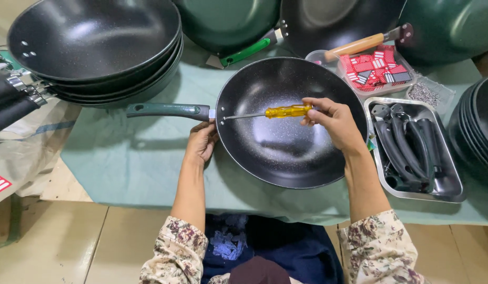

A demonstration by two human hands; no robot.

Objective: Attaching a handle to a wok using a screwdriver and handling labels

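Right hand (332,118) grips screwdriver (270,112), horizontal, tip pointing left; left hand (202,142) holds wok (286,147) rim.

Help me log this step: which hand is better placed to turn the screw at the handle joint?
Right, probably: the right hand grips the yellow screwdriver, tip at the joint; the left hand braces the wok.

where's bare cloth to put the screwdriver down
Bare green cloth lies left of the wok, below its green handle and the stacked pans. Right is crowded: steel tray, red packet tub. The right hand holds the screwdriver.
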